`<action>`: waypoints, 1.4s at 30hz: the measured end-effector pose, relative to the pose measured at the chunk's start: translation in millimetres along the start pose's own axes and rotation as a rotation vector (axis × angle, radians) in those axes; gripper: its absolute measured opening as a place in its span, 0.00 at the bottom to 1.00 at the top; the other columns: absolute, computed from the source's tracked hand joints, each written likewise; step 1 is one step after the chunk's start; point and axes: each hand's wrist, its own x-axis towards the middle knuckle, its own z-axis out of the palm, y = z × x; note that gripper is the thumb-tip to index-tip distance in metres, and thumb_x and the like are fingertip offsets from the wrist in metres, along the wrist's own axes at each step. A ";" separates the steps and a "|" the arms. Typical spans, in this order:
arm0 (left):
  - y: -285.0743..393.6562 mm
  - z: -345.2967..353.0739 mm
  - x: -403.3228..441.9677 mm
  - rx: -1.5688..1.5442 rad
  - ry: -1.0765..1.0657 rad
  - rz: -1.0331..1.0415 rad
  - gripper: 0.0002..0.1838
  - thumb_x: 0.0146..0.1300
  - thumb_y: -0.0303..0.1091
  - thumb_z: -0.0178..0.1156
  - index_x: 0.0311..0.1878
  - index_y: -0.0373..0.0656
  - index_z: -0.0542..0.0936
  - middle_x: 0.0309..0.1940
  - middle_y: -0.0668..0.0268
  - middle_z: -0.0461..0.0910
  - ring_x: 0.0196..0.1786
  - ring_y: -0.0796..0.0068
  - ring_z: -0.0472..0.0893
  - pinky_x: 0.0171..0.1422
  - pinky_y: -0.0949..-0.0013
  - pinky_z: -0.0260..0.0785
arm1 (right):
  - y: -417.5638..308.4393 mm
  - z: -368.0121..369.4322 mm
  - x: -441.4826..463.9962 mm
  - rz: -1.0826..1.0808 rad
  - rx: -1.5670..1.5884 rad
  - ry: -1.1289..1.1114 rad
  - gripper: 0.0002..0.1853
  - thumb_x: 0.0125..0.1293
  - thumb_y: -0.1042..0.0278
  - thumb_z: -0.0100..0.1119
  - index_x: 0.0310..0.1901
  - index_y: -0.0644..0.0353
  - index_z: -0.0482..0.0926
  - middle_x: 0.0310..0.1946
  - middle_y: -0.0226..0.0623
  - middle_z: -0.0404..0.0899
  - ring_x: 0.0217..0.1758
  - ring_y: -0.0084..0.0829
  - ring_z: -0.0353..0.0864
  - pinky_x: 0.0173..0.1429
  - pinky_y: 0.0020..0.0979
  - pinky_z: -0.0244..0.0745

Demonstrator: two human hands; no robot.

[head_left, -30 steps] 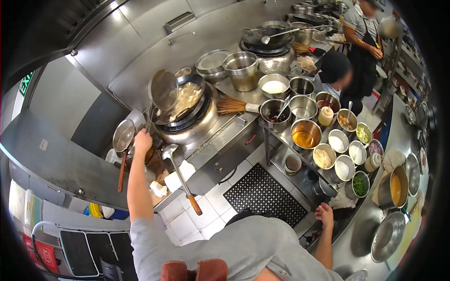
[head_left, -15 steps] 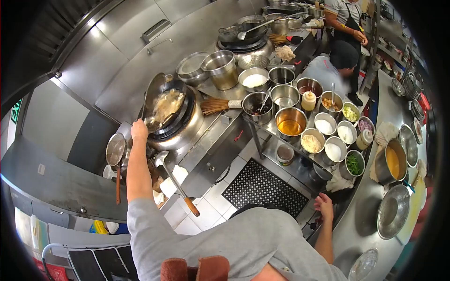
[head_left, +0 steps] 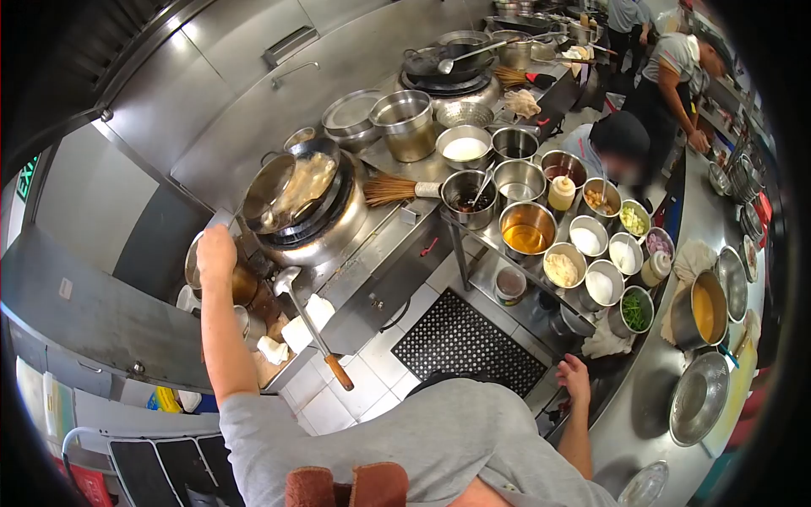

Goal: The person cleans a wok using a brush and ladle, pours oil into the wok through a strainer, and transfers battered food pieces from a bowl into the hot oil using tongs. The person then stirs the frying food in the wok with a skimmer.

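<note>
My left hand (head_left: pixel 217 252) is closed on the near edge of a dark wok (head_left: pixel 269 182), apparently at its handle, which my fingers mostly hide. The wok tilts on the burner ring (head_left: pixel 325 221), and pale battered-looking food (head_left: pixel 308 182) lies up its far side, blurred by motion. Just under my left hand, a strainer (head_left: pixel 193 264) is partly covered. A ladle (head_left: pixel 289 282) with a wooden handle rests across the counter edge, untouched. My right hand (head_left: pixel 574 378) hangs at my side with loosely curled fingers apart, holding nothing, near the counter front.
Pots of sauces, powders and chopped vegetables crowd the counter, including an amber liquid pot (head_left: pixel 526 229) and chopped greens (head_left: pixel 635 313). A bamboo brush (head_left: pixel 393 189) lies beside the burner. A perforated mat (head_left: pixel 469 342) covers the floor. Co-workers, one in a dark cap (head_left: pixel 621 139), stand beyond.
My left hand has moved left and slightly down, drawing the wok with it. The food has shifted within the wok. My right hand stays low. Co-workers at the back have changed position.
</note>
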 end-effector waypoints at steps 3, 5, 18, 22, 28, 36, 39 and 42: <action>-1.6 -12.4 -19.1 -0.080 0.068 -0.011 0.09 0.59 0.25 0.51 0.32 0.35 0.82 0.34 0.44 0.82 0.41 0.45 0.83 0.46 0.51 0.77 | -4.7 5.9 5.9 -0.008 -0.012 -0.036 0.27 0.63 0.67 0.60 0.62 0.68 0.68 0.38 0.38 0.80 0.31 0.24 0.80 0.29 0.24 0.75; -2.7 -1.3 -15.2 -0.044 -0.052 0.075 0.10 0.59 0.25 0.51 0.34 0.35 0.82 0.36 0.43 0.81 0.42 0.44 0.82 0.47 0.50 0.76 | -8.7 11.9 7.1 0.003 -0.050 -0.042 0.27 0.64 0.67 0.60 0.62 0.68 0.68 0.38 0.38 0.80 0.30 0.24 0.80 0.27 0.24 0.74; 36.5 46.3 36.0 -0.147 0.043 -0.020 0.11 0.61 0.27 0.51 0.35 0.35 0.83 0.35 0.47 0.83 0.41 0.47 0.83 0.45 0.53 0.78 | -27.7 42.0 -7.1 0.002 -0.186 -0.092 0.24 0.66 0.69 0.57 0.62 0.68 0.69 0.41 0.38 0.81 0.30 0.23 0.79 0.32 0.25 0.74; 39.6 26.7 13.5 -0.171 -0.030 -0.010 0.11 0.61 0.27 0.50 0.39 0.36 0.82 0.38 0.46 0.82 0.44 0.46 0.83 0.50 0.51 0.76 | 0.0 31.9 -10.0 0.000 -0.136 -0.065 0.23 0.66 0.69 0.57 0.61 0.69 0.69 0.37 0.37 0.80 0.29 0.23 0.78 0.29 0.25 0.75; 37.9 75.9 36.1 -0.223 -0.121 -0.009 0.11 0.59 0.26 0.51 0.41 0.36 0.81 0.41 0.42 0.80 0.46 0.42 0.81 0.51 0.49 0.74 | -2.7 39.8 -11.4 0.094 -0.208 -0.125 0.23 0.68 0.68 0.55 0.63 0.67 0.68 0.41 0.35 0.80 0.31 0.22 0.78 0.31 0.25 0.74; -4.6 91.4 39.8 -0.202 0.010 -0.137 0.13 0.62 0.29 0.49 0.38 0.36 0.82 0.38 0.45 0.82 0.43 0.45 0.83 0.48 0.52 0.77 | -8.4 31.6 -1.1 -0.018 -0.209 -0.100 0.23 0.68 0.69 0.54 0.62 0.68 0.67 0.38 0.36 0.80 0.28 0.21 0.77 0.27 0.23 0.73; -13.3 109.5 36.2 -0.212 -0.008 -0.206 0.13 0.62 0.28 0.49 0.38 0.35 0.83 0.38 0.45 0.82 0.44 0.46 0.83 0.49 0.52 0.77 | 15.7 23.3 0.8 -0.019 -0.189 -0.115 0.24 0.68 0.68 0.54 0.63 0.69 0.67 0.37 0.38 0.80 0.29 0.23 0.78 0.26 0.24 0.74; -17.8 116.3 36.0 -0.205 -0.074 -0.213 0.12 0.61 0.28 0.50 0.38 0.35 0.83 0.39 0.45 0.82 0.45 0.46 0.83 0.49 0.53 0.77 | 28.0 17.3 2.4 0.008 -0.175 -0.141 0.24 0.67 0.68 0.54 0.63 0.68 0.67 0.36 0.39 0.80 0.29 0.25 0.79 0.26 0.24 0.76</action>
